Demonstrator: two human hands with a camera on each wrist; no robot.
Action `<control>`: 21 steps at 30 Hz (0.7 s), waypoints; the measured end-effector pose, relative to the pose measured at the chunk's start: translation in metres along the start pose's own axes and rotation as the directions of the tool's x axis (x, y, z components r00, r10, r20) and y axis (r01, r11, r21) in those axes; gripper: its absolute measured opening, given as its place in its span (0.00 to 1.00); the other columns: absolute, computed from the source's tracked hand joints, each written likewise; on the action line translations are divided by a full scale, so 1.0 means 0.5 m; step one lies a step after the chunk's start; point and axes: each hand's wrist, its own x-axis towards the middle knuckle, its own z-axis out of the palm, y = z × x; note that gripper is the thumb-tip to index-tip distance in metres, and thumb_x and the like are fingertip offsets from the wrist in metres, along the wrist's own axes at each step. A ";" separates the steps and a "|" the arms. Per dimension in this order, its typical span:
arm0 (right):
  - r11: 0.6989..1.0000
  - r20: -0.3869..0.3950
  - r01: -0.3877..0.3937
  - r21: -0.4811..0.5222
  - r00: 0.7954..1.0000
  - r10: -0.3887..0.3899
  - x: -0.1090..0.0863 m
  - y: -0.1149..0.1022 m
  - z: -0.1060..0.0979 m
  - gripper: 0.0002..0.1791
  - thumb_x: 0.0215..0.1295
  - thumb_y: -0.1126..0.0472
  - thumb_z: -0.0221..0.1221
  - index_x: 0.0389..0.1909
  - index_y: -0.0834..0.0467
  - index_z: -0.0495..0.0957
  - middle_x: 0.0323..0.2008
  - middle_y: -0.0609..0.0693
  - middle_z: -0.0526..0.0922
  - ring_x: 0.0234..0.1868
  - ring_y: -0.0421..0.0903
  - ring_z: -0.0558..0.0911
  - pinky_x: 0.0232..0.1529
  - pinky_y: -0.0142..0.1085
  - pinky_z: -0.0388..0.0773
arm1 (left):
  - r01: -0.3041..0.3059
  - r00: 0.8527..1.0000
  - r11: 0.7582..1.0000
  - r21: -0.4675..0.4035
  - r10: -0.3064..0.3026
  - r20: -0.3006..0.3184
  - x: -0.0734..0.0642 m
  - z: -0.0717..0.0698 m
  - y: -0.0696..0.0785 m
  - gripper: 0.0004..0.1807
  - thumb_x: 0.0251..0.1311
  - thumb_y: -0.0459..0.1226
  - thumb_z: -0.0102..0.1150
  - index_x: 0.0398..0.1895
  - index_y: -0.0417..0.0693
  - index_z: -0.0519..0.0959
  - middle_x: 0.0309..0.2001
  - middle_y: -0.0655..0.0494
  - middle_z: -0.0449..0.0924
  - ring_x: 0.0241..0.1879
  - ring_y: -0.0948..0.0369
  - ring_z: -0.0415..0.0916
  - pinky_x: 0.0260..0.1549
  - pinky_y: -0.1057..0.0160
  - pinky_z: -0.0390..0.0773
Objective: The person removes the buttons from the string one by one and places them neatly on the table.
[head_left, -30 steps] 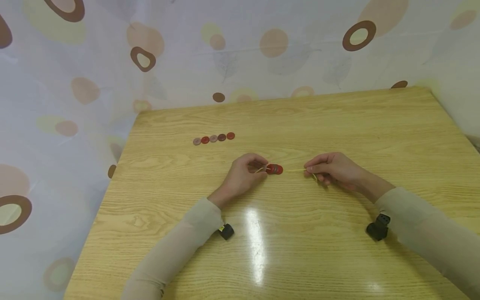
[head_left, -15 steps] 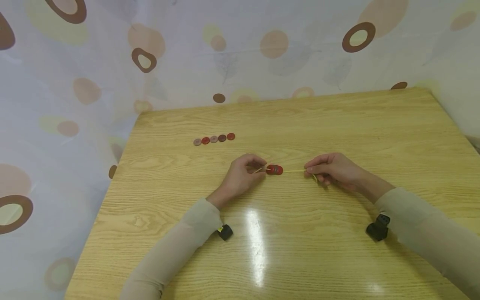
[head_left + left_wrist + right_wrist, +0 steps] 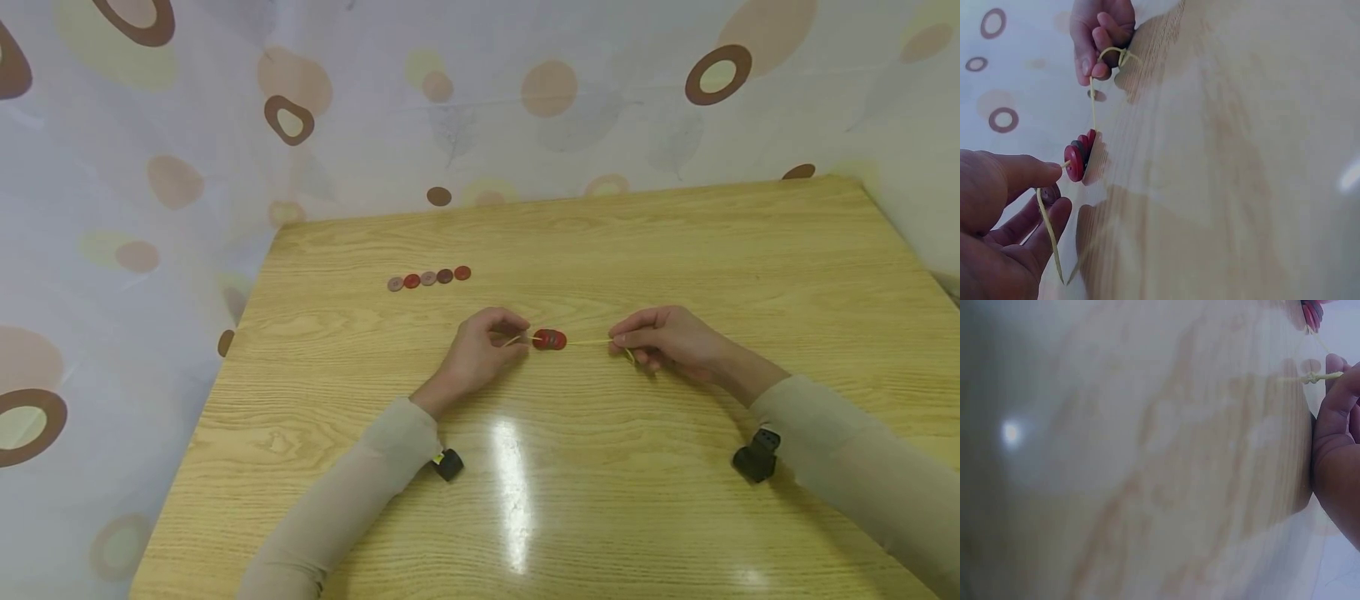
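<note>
A yellow cord (image 3: 588,342) stretches between the two hands, with several red and dark buttons (image 3: 550,339) strung on it in a tight stack. My left hand (image 3: 483,354) is just left of the stack. In the left wrist view its thumb and fingers hold a brownish button (image 3: 1050,194), partly hidden by the thumb. The cord's loose end droops below that button. On the other side, my right hand (image 3: 667,342) pinches the cord between thumb and forefinger. A knotted end (image 3: 1311,378) sticks out from its fingers in the right wrist view.
Farther back on the wooden table (image 3: 637,483), several pinkish, red and brown buttons (image 3: 428,278) lie in a row. A patterned curtain (image 3: 480,100) hangs behind the table and along its left side. Black wrist cameras (image 3: 756,457) sit below both sleeves.
My left hand has drifted slightly left, so a short length of cord shows between its fingertips and the stacked buttons. The right hand stays where it was, still pinching the cord.
</note>
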 end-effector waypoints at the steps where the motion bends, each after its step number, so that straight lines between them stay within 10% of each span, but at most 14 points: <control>1: 1.000 0.000 0.000 0.002 1.000 0.000 0.000 0.000 0.000 0.13 0.71 0.67 0.60 0.51 0.71 0.80 0.39 0.54 0.88 0.23 0.38 0.73 0.23 0.28 0.74 | 0.002 1.000 1.000 0.001 -0.002 0.001 0.000 0.000 0.000 0.13 0.60 0.26 0.67 0.49 0.36 0.81 0.48 0.48 0.81 0.51 0.56 0.81 0.51 0.65 0.79; 21: 1.000 -0.005 -0.002 -0.006 1.000 0.002 0.001 0.001 0.000 0.14 0.71 0.66 0.60 0.52 0.71 0.79 0.39 0.54 0.88 0.23 0.38 0.74 0.22 0.28 0.75 | 0.009 1.000 1.000 -0.008 -0.009 -0.012 -0.008 -0.010 -0.006 0.13 0.61 0.26 0.66 0.49 0.35 0.80 0.49 0.48 0.81 0.51 0.55 0.81 0.50 0.65 0.80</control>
